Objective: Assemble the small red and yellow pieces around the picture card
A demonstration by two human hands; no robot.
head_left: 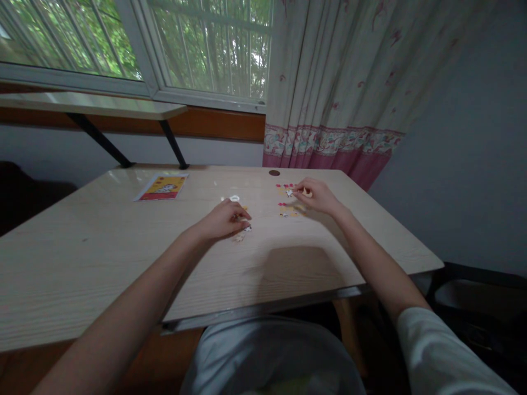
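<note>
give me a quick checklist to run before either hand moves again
1. Printed picture sheet uncovered on the table: ok.
2. Left hand at the nearer-left puzzle pieces: ok.
3. Those pieces fully in view: not ok, the left hand overlaps the cluster.
4. Right hand at the right-hand puzzle pieces: ok.
5. Right hand's grip on a piece: cannot tell, too small.

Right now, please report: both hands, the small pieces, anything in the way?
Left hand at left pieces. Right hand at right pieces. Both grips unclear. Sheet off left, apart from both hands.
</note>
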